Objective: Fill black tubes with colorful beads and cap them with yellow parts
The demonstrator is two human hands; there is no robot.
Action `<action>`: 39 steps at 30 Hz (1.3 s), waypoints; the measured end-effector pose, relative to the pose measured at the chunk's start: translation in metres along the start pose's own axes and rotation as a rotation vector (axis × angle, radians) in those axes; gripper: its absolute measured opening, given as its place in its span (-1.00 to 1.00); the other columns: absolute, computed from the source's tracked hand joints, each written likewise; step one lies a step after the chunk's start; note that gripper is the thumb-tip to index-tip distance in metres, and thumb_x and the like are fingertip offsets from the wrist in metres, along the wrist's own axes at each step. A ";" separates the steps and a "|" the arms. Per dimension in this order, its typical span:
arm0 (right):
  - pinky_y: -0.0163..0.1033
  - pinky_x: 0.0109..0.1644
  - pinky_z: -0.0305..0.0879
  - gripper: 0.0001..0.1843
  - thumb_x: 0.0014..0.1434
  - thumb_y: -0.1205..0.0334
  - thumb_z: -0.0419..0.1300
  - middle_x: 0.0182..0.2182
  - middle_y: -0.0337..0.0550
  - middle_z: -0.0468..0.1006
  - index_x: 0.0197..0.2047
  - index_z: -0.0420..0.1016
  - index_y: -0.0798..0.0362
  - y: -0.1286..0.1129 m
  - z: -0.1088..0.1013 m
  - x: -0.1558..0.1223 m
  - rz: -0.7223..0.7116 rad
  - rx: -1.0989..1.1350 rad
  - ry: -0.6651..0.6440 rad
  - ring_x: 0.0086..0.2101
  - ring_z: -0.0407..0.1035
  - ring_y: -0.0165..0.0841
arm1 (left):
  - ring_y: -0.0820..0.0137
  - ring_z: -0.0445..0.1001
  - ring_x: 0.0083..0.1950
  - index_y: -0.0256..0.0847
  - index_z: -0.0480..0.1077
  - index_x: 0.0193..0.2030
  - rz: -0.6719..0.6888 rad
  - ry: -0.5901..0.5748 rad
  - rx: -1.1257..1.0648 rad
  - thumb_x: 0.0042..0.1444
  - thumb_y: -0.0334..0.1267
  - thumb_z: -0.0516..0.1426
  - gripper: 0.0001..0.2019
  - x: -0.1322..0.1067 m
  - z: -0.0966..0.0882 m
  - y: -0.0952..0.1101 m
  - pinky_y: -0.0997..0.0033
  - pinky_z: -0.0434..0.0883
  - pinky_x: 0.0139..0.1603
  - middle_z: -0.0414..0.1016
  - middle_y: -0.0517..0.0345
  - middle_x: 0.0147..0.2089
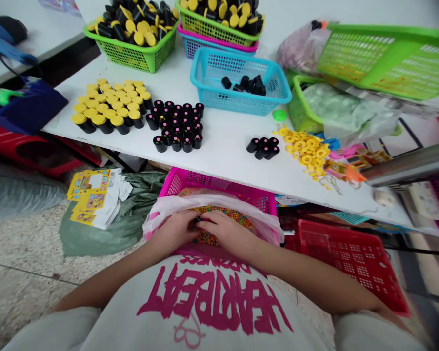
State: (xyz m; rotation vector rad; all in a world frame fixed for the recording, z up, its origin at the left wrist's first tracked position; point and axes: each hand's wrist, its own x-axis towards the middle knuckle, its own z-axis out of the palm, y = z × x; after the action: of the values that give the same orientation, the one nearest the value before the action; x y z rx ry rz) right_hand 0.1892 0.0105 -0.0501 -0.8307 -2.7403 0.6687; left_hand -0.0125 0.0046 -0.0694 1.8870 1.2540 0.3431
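Note:
My left hand (174,231) and my right hand (227,232) meet over small multicoloured beads (207,238) in a white plastic bag. The bag (157,210) lines a pink basket (219,181) in front of my body. Between my fingertips is a small black container (195,222), mostly hidden. The fingers of both hands are bent in around it. On the table above stand a block of black containers (179,124) with pink dots on top and a smaller cluster of the same containers (264,147).
Yellow-capped black containers (111,105) stand in rows at left. A blue basket (237,100) holds loose black pieces. Green baskets (139,58) with capped containers stand behind. Yellow rings (307,148) lie at right. A red crate (354,258) is below, and flat printed cartons (93,195) lie at left.

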 end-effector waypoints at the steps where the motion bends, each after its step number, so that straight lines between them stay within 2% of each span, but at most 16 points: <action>1: -0.12 0.16 0.35 -0.68 0.31 0.44 0.06 0.00 -0.01 0.47 0.08 0.46 0.11 0.001 0.000 -0.001 0.000 0.033 0.010 0.07 0.31 -0.26 | 0.24 0.53 -0.14 -0.21 0.47 -0.10 0.008 0.006 -0.003 0.02 -0.41 0.17 -0.73 0.000 0.000 0.000 0.28 0.44 -0.08 0.60 0.05 -0.11; 6: -0.10 0.22 0.30 -0.52 0.20 0.60 -0.01 0.05 -0.03 0.48 0.08 0.47 0.05 0.004 0.003 -0.002 -0.035 0.196 0.103 0.10 0.32 -0.31 | 0.29 0.51 -0.22 -0.21 0.46 -0.22 0.046 0.036 -0.024 0.02 -0.41 0.12 -0.83 -0.003 -0.003 0.005 0.31 0.43 -0.16 0.58 0.10 -0.22; 11: -0.13 0.26 0.27 -0.47 0.13 0.63 -0.05 0.12 0.00 0.46 0.06 0.48 0.08 0.002 0.012 -0.005 -0.053 0.284 0.182 0.17 0.30 -0.34 | 0.32 0.50 -0.26 -0.21 0.45 -0.28 0.027 0.033 -0.134 -0.09 -0.48 0.12 -0.79 -0.005 -0.005 0.006 0.36 0.42 -0.23 0.57 0.16 -0.26; 13: -0.11 0.26 0.28 -0.47 0.12 0.63 -0.07 0.15 0.03 0.45 0.06 0.47 0.10 0.001 0.014 -0.007 -0.025 0.296 0.193 0.19 0.29 -0.34 | 0.33 0.51 -0.25 -0.23 0.46 -0.25 0.014 0.025 -0.203 -0.10 -0.47 0.13 -0.77 -0.005 -0.005 0.005 0.37 0.44 -0.23 0.57 0.14 -0.25; 16: -0.03 0.28 0.25 -0.49 0.14 0.61 -0.06 0.18 0.06 0.43 0.05 0.45 0.08 -0.001 0.013 -0.009 -0.013 0.295 0.178 0.20 0.28 -0.32 | 0.32 0.54 -0.15 -0.22 0.47 -0.16 0.033 0.040 -0.275 -0.08 -0.45 0.14 -0.71 -0.003 -0.005 0.004 0.34 0.47 -0.09 0.58 0.11 -0.15; 19: -0.02 0.27 0.26 -0.56 0.20 0.57 -0.05 0.18 0.05 0.43 0.04 0.43 0.07 -0.002 0.002 -0.010 -0.011 0.332 0.202 0.21 0.27 -0.31 | 0.31 0.55 -0.11 -0.20 0.50 -0.11 0.029 0.063 -0.262 -0.02 -0.41 0.15 -0.70 -0.004 -0.005 0.009 0.31 0.48 -0.04 0.60 0.10 -0.11; 21: -0.06 0.23 0.31 -0.61 0.23 0.53 -0.05 0.12 0.03 0.47 0.03 0.41 0.06 0.000 -0.009 -0.012 0.046 0.361 0.257 0.17 0.31 -0.33 | 0.31 0.57 -0.12 -0.18 0.51 -0.06 0.027 0.062 -0.210 0.03 -0.36 0.17 -0.70 -0.008 -0.009 0.016 0.31 0.49 -0.05 0.62 0.11 -0.11; 23: -0.10 0.20 0.34 -0.59 0.23 0.53 -0.05 0.07 0.00 0.50 0.05 0.40 0.05 0.004 -0.017 -0.016 0.141 0.318 0.264 0.12 0.35 -0.34 | 0.30 0.58 -0.09 -0.17 0.51 -0.01 0.050 0.115 -0.146 0.07 -0.29 0.18 -0.68 -0.014 -0.020 0.023 0.31 0.50 -0.01 0.63 0.10 -0.07; 26: -0.05 0.22 0.32 -0.47 0.13 0.61 -0.03 0.08 0.03 0.48 0.11 0.40 0.08 0.014 -0.018 -0.023 0.219 0.077 0.103 0.12 0.34 -0.25 | 0.28 0.58 -0.04 -0.15 0.51 0.01 0.040 0.360 -0.015 0.08 -0.19 0.21 -0.66 -0.017 -0.050 0.026 0.29 0.48 0.08 0.61 0.08 -0.01; 29: 0.01 0.19 0.34 -0.49 0.12 0.62 0.00 0.05 0.14 0.49 0.11 0.44 0.19 0.021 -0.006 -0.026 0.262 -0.187 -0.129 0.08 0.38 -0.14 | 0.27 0.60 -0.13 -0.14 0.51 0.05 -0.136 0.661 0.147 0.07 -0.08 0.22 -0.60 -0.006 -0.094 0.016 0.28 0.50 0.02 0.63 0.08 -0.10; 31: 0.01 0.15 0.38 -0.54 0.16 0.60 0.01 0.02 0.17 0.51 0.09 0.45 0.23 0.023 0.004 -0.023 0.308 -0.301 -0.242 0.06 0.40 -0.10 | 0.26 0.60 -0.16 -0.15 0.50 0.06 -0.265 0.811 0.224 0.05 -0.05 0.23 -0.56 0.008 -0.121 0.003 0.29 0.49 0.00 0.63 0.07 -0.18; 34: -0.03 0.13 0.39 -0.57 0.18 0.61 -0.01 0.01 0.22 0.51 0.06 0.47 0.28 0.024 0.016 -0.015 0.350 -0.365 -0.333 0.05 0.41 -0.09 | 0.25 0.60 -0.18 -0.19 0.51 0.06 -0.369 0.852 0.278 0.01 -0.05 0.26 -0.53 0.031 -0.144 -0.015 0.31 0.47 -0.01 0.62 0.07 -0.29; 39: -0.17 -0.09 0.48 -0.61 0.22 0.60 -0.04 -0.01 0.21 0.50 -0.01 0.49 0.24 0.021 0.032 -0.001 0.345 -0.257 -0.360 -0.07 0.48 -0.15 | 0.22 0.59 -0.17 -0.20 0.50 0.07 -0.364 0.794 0.245 0.02 -0.01 0.26 -0.50 0.058 -0.151 -0.029 0.30 0.45 0.01 0.62 0.07 -0.30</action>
State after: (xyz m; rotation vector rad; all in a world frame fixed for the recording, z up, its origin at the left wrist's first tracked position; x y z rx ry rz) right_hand 0.1894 0.0136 -0.0884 -1.3864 -3.0808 0.5778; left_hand -0.0970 0.1319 -0.0090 1.7094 2.2107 0.8168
